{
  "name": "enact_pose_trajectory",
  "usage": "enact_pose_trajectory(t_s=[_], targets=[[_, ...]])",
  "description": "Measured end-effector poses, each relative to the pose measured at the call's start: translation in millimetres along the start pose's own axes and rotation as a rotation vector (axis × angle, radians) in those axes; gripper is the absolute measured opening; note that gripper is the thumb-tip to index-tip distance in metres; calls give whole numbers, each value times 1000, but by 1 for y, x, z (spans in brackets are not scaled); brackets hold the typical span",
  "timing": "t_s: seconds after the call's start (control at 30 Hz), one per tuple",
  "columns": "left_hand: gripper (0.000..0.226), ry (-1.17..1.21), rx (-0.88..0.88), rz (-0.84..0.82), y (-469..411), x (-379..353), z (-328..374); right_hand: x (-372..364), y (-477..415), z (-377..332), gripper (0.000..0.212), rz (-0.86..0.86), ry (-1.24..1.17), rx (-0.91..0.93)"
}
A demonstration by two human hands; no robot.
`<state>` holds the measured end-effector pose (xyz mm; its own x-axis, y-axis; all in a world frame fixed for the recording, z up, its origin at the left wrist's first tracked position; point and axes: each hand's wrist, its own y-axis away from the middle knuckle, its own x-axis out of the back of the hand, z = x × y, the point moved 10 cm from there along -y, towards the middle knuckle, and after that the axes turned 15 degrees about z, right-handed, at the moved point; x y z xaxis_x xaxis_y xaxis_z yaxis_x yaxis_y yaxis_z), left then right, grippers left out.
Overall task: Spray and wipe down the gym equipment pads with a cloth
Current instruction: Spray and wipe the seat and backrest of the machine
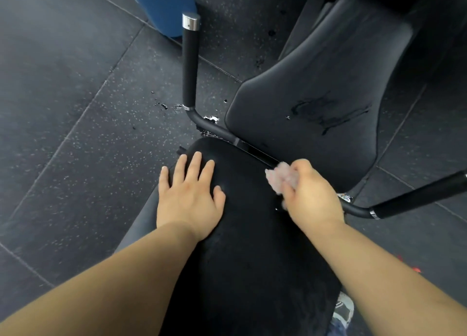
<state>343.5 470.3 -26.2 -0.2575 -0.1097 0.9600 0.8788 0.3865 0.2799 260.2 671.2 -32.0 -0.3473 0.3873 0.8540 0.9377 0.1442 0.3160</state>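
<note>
A long black back pad (247, 234) runs from the bottom centre up to the middle of the head view. My left hand (189, 196) lies flat on its left upper part with fingers spread. My right hand (310, 196) grips a crumpled pale cloth (278, 178) against the pad's right upper edge. Beyond the pad's end sits the black seat pad (316, 95), with a wet streaked patch (326, 113) on its surface. No spray bottle is in view.
Two black handles with chrome ends stick out beside the seat, one upright at left (190, 62), one at right (417, 196). Dark speckled rubber floor tiles (75, 108) show wet spots near the frame. A blue object (161, 4) stands at the top. A shoe (343, 308) shows at the bottom right.
</note>
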Motion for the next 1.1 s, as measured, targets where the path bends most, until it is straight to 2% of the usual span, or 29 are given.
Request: enact_pose_trajectory(t_s=[0.07,0.13,0.2,0.27,0.37,0.47,0.53,0.63,0.87,1.1], targets=[[60,0,-4,3,-1,-1,0,1,-9,-64,13,104,-112,241],[61,-6,-7,2,-2,-3,-1,-17,-24,-110,15,124,-95,398],[60,-15,-6,11,-1,-4,-3,-42,-43,-134,10,72,-33,463],[60,-15,-6,12,0,-4,-3,-62,-56,-142,8,-51,36,470],[60,-16,-8,12,-1,-4,-3,-75,-69,-138,33,-195,146,407],[60,-18,-5,7,-1,-5,-3,-78,-77,-122,58,-212,240,313],[60,-17,5,9,-1,-4,-4,-80,-75,-105,66,-260,212,228],[59,-26,5,1,-1,-3,-4,-69,-61,-72,69,-322,134,101],[59,-24,16,12,-1,-2,-4,-37,-28,1,52,-290,234,-4],[59,-35,8,19,-2,-3,-3,-7,0,95,66,-210,367,-218]])
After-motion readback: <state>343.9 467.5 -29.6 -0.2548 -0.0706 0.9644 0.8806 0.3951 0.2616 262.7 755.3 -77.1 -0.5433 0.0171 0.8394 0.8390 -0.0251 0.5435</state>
